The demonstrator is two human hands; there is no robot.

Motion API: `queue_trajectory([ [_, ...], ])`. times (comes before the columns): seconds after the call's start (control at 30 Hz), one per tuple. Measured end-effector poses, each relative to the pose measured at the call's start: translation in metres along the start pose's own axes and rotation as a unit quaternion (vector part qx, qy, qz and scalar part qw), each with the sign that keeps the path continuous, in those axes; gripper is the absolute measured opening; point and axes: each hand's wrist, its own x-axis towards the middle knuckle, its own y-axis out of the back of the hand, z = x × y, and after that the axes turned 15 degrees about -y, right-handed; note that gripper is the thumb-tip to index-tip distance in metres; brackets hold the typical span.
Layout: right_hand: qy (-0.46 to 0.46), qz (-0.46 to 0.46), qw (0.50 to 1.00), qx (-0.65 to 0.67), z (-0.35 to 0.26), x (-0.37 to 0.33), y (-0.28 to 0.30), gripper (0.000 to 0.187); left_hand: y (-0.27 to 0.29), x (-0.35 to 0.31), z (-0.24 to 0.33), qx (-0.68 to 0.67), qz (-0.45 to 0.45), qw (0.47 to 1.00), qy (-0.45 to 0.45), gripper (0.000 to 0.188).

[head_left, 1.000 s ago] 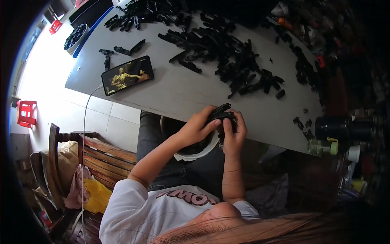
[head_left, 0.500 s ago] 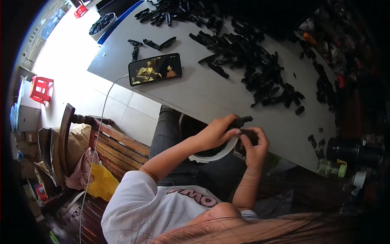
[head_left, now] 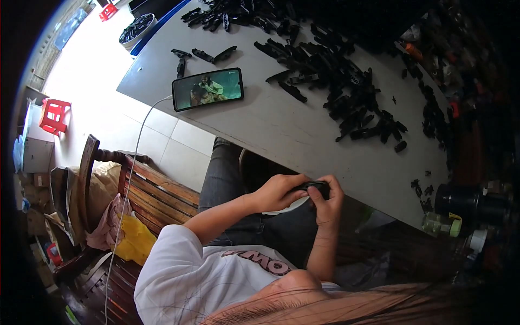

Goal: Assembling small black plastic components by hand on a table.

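Between my two hands is a small black plastic part (head_left: 319, 187), held just off the table's near edge. My left hand (head_left: 277, 193) is closed on its left end. On the other end, the fingers and thumb of my right hand (head_left: 329, 202) pinch it. Fingers cover much of the part, so its full shape is hidden. Below the hands, a white tub (head_left: 292, 207) shows only part of its rim over my lap. Many similar black parts (head_left: 352, 103) lie in a loose heap farther across the table.
A phone (head_left: 208, 89) playing a video stands on the grey table (head_left: 260, 130), with a white cable (head_left: 138, 142) running left. At right are a dark cylindrical container (head_left: 466, 201) and a green-lidded jar (head_left: 441, 223). A wooden bench (head_left: 162, 187) is at left.
Both hands have moved down and closer together around the black part. Its end, which stuck out above my left hand before, now lies level between the hands. The phone's picture has changed.
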Motion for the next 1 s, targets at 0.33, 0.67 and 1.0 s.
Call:
queue_trajectory([
  [0.33, 0.197, 0.1, 0.924, -0.311, 0.05, -0.005, -0.024, 0.028, 0.028, -0.046, 0.006, 0.3, 0.047, 0.952, -0.032, 0.034],
  [0.67, 0.244, 0.148, 0.921, -0.266, 0.016, -0.011, 0.002, 0.009, 0.02, -0.07, 0.029, 0.316, 0.028, 0.948, -0.001, 0.02],
  [1.0, 0.263, 0.287, 0.86, -0.331, -0.011, 0.081, 0.069, 0.015, 0.017, -0.043, 0.03, 0.313, -0.03, 0.947, -0.063, 0.015],
])
